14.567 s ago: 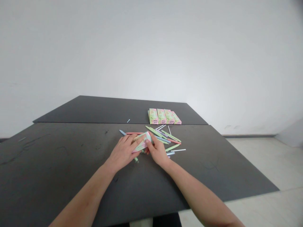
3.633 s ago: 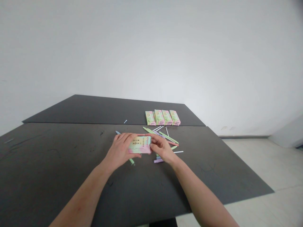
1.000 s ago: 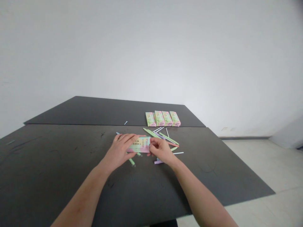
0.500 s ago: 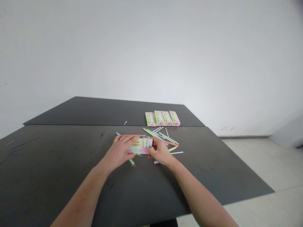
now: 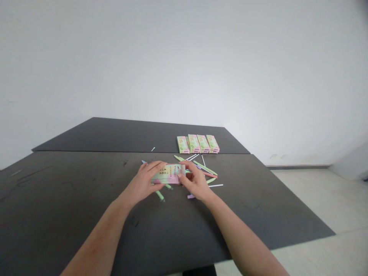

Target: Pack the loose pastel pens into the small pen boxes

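A small pink and green printed box (image 5: 167, 174) is held sideways between my two hands above the table. My left hand (image 5: 145, 179) wraps its left end, fingers along the far edge and thumb below. At the right end, my right hand (image 5: 196, 181) closes on the box with thumb on the printed face and fingers behind. Pastel pens (image 5: 204, 168) in green, red and purple lie scattered beneath and beyond the hands, partly covered. A green pen (image 5: 160, 195) pokes out below my left hand, and a purple pen end (image 5: 191, 196) shows under the right.
Several similar boxes (image 5: 194, 144) lie in a row farther back, near the seam of the dark table (image 5: 86, 214). Thin white sticks (image 5: 215, 186) lie among the pens. A small white piece (image 5: 153, 148) sits left of the boxes. A pale wall (image 5: 161, 61) stands behind.
The box has been raised and tilted slightly, its right end now looking closed under my right thumb. My right fingers have shifted along that end. Pens and back boxes stay put.
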